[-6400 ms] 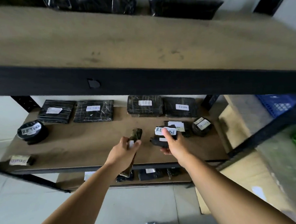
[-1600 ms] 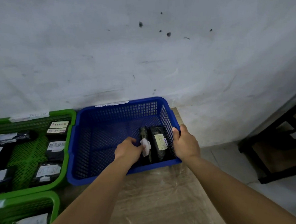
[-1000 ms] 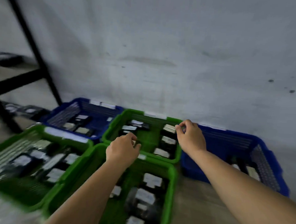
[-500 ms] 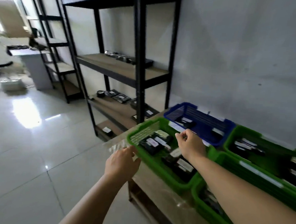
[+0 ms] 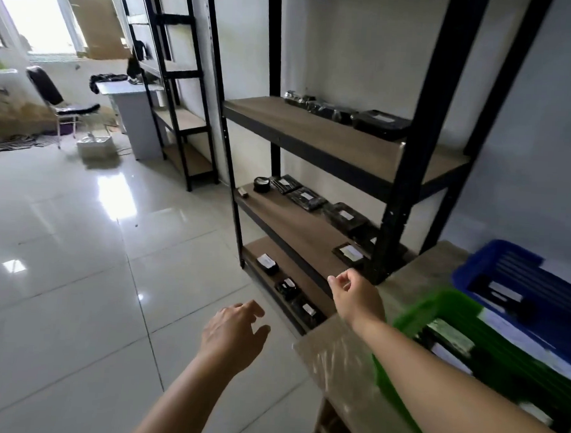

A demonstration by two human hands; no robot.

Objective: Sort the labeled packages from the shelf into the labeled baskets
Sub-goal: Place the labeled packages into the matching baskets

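Facing shelf (image 5: pixel 314 138) of white-labelled packages (image 5: pixel 345 216), writing unreadable; hands (image 5: pixel 235 333) loose, empty.

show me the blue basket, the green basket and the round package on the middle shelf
blue basket (image 5: pixel 466 272), head view, on its near left rim
green basket (image 5: pixel 414 317), head view, on its near corner rim
round package (image 5: pixel 261 183), head view, on its top label
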